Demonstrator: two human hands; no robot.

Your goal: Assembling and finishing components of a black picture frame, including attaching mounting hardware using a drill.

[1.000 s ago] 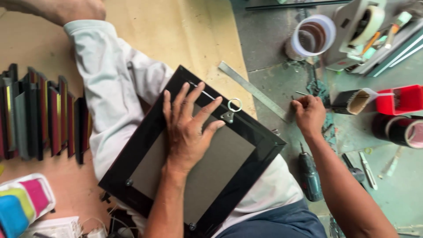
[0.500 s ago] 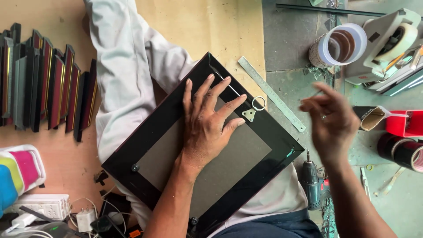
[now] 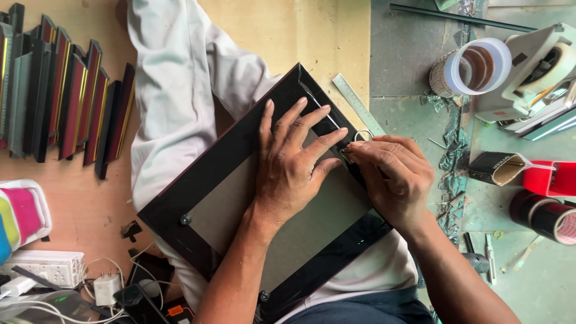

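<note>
A black picture frame lies face down across the person's lap, turned like a diamond, its grey backing board showing in the middle. The left hand presses flat on that board near the centre of the view, fingers spread wide and pointing toward 1 o'clock, with the fingertips reaching the frame's upper-right rail. The right hand sits just to the 3 o'clock side of the left, fingers curled narrow and pinched together on a small metal ring hanger at the frame's upper-right rail. Only the loop of the hanger shows above the knuckles, and I cannot tell whether anything else is held under the fingers.

A steel ruler lies just beyond the frame at 1 o'clock, slanted along the frame's edge. Farther toward 2 o'clock stands a wide roll of tape beside a white tape dispenser. At 3 o'clock a red box sits next to an open dark carton, and a dark tape roll lies just below them. At 9 to 10 o'clock a row of frame moulding pieces, dark with red and gold faces, stands on the brown board. At 8 o'clock there is a white power strip with tangled cables. A screwdriver handle shows at 4 o'clock, under the right forearm.
</note>
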